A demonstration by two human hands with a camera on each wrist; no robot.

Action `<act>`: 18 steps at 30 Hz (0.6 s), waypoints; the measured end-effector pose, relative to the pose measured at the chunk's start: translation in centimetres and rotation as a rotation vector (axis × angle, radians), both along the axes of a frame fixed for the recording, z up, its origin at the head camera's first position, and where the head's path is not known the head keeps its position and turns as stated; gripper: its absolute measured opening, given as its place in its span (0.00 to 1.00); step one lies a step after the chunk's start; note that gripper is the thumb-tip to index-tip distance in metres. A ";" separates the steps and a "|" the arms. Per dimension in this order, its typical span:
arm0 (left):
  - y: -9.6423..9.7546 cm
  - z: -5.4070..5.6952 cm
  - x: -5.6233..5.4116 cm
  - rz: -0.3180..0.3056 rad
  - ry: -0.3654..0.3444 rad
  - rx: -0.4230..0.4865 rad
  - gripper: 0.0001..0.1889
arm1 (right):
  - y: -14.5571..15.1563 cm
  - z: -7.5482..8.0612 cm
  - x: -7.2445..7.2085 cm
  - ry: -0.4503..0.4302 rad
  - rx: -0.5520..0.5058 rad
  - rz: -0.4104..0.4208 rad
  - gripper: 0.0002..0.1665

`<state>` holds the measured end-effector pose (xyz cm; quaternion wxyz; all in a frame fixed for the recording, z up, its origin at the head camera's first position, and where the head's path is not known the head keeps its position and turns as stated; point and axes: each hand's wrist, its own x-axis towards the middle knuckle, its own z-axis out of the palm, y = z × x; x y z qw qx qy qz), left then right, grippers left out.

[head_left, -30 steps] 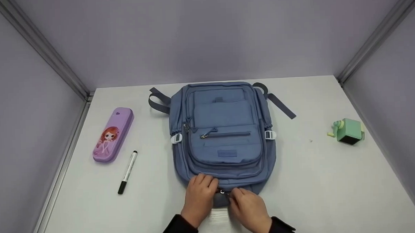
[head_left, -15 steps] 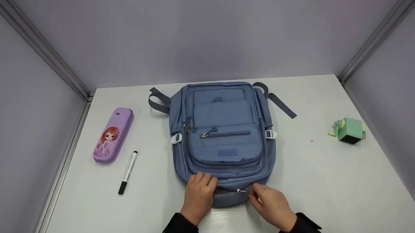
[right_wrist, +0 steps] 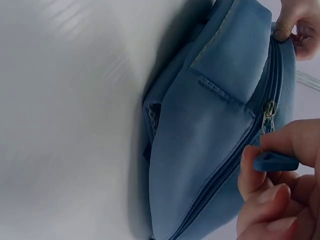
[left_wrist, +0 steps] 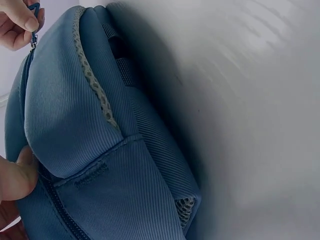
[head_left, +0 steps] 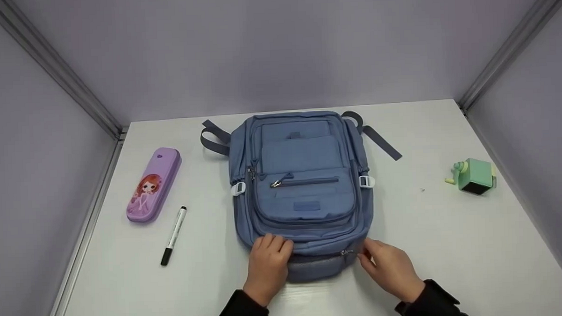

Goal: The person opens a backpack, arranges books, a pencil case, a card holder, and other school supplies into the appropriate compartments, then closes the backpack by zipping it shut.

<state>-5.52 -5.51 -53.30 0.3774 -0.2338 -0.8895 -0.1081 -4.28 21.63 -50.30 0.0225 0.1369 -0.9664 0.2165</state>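
A blue backpack [head_left: 304,152] lies front side up on the white table, its bottom end nearest me. My left hand [head_left: 268,268] grips the fabric beside the zipper at this bottom end, with the thumb [left_wrist: 20,177] pressed on it in the left wrist view. Farther right along that zipper, my right hand [head_left: 391,268] pinches the blue zipper pull [right_wrist: 275,161] between thumb and finger. The metal zipper slider [right_wrist: 269,109] sits just past those fingertips in the right wrist view. Part of the zipper is hidden under my left hand.
To the left lie a purple pencil case [head_left: 153,185] with a doll picture and a black-and-white marker [head_left: 174,235]. A green box-shaped item with a crank [head_left: 475,175], perhaps a pencil sharpener, stands at the right. Dark straps [head_left: 382,143] stick out at the backpack's upper sides.
My right hand has moved right along the backpack's bottom end, taking the zipper slider from near my left hand toward the right corner. My left hand has stayed almost in place.
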 end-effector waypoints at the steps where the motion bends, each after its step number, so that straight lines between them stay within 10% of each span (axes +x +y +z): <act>1: 0.0 0.0 0.0 0.000 -0.001 0.001 0.12 | 0.2 0.1 -0.1 0.001 0.006 0.003 0.13; 18: -1.7 0.1 0.6 -0.002 -0.044 0.027 0.14 | 6.3 -1.6 -7.1 0.019 0.090 -0.113 0.04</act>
